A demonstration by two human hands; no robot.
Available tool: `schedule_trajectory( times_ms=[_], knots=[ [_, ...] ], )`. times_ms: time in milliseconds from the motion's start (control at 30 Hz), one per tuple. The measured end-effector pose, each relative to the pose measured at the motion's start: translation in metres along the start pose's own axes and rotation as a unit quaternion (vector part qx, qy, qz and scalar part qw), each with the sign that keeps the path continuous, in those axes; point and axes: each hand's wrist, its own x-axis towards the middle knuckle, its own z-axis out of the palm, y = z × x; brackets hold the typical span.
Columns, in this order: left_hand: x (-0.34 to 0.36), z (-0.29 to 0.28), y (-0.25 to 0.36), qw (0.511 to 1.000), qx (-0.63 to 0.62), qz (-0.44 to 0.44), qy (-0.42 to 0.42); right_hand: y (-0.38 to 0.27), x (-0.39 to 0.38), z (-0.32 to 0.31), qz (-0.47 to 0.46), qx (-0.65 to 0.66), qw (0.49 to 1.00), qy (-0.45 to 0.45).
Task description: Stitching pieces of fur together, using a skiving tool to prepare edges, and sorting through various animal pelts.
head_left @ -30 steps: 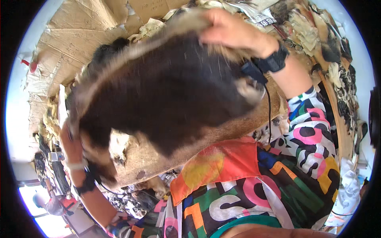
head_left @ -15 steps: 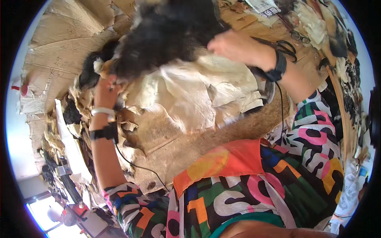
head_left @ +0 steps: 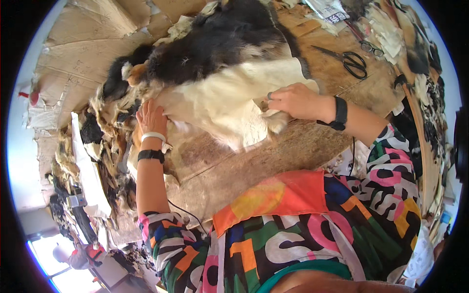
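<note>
A fur pelt (head_left: 195, 61) with black hair lies across the bench, and a cream-coloured piece of hide (head_left: 220, 90) spreads along its near side. Whether the two are one piece, I cannot tell. My left hand (head_left: 152, 118) rests flat at the left end of the cream hide, fingers stretched out. At the right, my right hand (head_left: 296, 101) has its fingers bent together on the near right edge of the cream hide, gripping it. A ring and a black wrist strap show on that side. Tan and white fur pokes out under the near edge.
Black-handled scissors (head_left: 344, 58) lie on the board at the upper right, with eyeglasses (head_left: 371, 48) beyond them. Fur scraps (head_left: 110, 141) heap at the left and more pelts (head_left: 424, 93) at the right. At the lower left a person (head_left: 80, 256) is near a window.
The black fur was lifted and blurred; now it lies flat farther back. My left hand came nearer and flattened. My right hand moved down toward me onto the hide's near right edge.
</note>
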Motion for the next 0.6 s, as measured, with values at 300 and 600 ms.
schedule_trajectory(
  times_ms=[300, 600],
  knots=[
    [-0.084, -0.061, 0.013, 0.985, -0.09, 0.122, -0.088, -0.018, -0.037, -0.087, 0.086, 0.127, 0.974, -0.169],
    [-0.104, -0.04, 0.005, 0.973, -0.178, 0.063, -0.135, 0.007, 0.017, -0.041, 0.023, 0.098, 0.994, 0.032]
  ],
)
